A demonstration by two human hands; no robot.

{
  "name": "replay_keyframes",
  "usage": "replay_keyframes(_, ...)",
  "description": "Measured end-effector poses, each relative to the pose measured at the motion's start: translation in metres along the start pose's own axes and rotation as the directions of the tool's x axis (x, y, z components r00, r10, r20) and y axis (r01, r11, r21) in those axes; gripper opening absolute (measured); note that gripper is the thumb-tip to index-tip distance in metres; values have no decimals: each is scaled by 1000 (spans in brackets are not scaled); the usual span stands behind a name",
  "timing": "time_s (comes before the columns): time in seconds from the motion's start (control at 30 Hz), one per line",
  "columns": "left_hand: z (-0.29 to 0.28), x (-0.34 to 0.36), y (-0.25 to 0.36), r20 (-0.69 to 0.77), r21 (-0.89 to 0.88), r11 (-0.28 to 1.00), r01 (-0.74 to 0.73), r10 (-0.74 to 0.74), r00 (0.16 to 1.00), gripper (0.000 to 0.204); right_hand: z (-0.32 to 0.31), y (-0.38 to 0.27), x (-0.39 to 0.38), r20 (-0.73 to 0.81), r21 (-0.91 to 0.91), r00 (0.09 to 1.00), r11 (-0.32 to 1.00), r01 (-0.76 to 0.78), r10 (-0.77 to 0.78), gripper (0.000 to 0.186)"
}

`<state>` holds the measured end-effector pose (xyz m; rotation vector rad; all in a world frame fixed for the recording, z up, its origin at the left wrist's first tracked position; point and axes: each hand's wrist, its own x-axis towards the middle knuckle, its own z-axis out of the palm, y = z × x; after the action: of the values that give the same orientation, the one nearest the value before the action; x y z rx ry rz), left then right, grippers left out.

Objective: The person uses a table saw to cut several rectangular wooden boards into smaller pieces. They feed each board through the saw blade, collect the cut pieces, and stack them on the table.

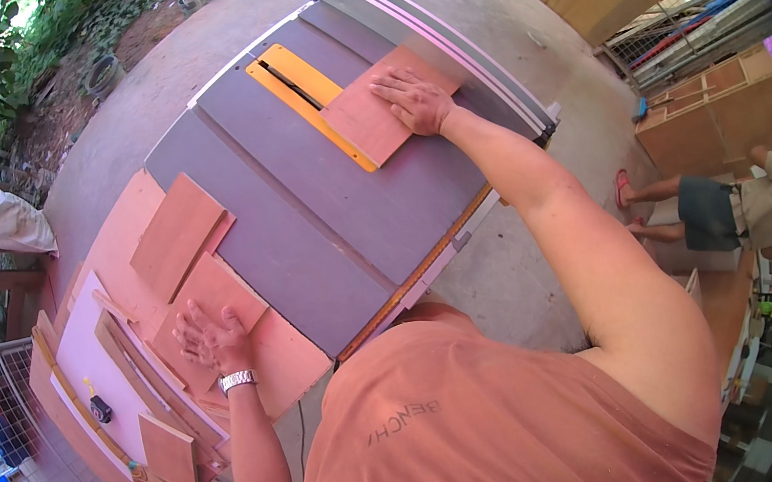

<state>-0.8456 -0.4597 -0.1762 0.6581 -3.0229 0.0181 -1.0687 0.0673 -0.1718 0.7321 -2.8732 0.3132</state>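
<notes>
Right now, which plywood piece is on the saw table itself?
The reddish plywood panel under the right hand, overlapping the yellow throat plate. The other plywood pieces lie stacked beside the saw, by the left hand.

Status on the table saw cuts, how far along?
Done, apparently: several cut plywood pieces lie stacked on the side bench left of the saw. In hand: right hand presses a plywood panel flat on the saw table, partly over the yellow insert; left hand rests on a bench piece. Left: this panel looks uncut; how many more remain I cannot tell.
</notes>
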Motion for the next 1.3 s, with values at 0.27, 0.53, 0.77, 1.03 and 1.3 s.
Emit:
replay_keyframes(0.27, 0, -1, 0, -10, -14, 1000, -1, 1, 1000, 76, 1, 1, 3, 16, -8, 1000, 1000, -14, 15, 53)
replay_keyframes(0.53, -2, 0, 2, 1, -9, 1000, 2, -2, 1000, 74, 1, 0, 7, 34, -14, 999, 999, -29, 29, 53)
replay_keyframes(0.77, -5, 0, 3, 17, 11, 1000, 8, -9, 1000, 74, 2, 0, 10, 50, -30, 998, 999, -41, 43, 54)
replay_keyframes(1.03, -7, -1, 4, 32, -11, 1000, 13, -13, 999, 75, 3, 1, 14, 68, -49, 996, 998, -51, 54, 54)
replay_keyframes(1.3, -7, -2, 4, 35, -25, 1000, 7, -6, 999, 75, 3, 1, 17, 69, -65, 996, 997, -53, 57, 53)
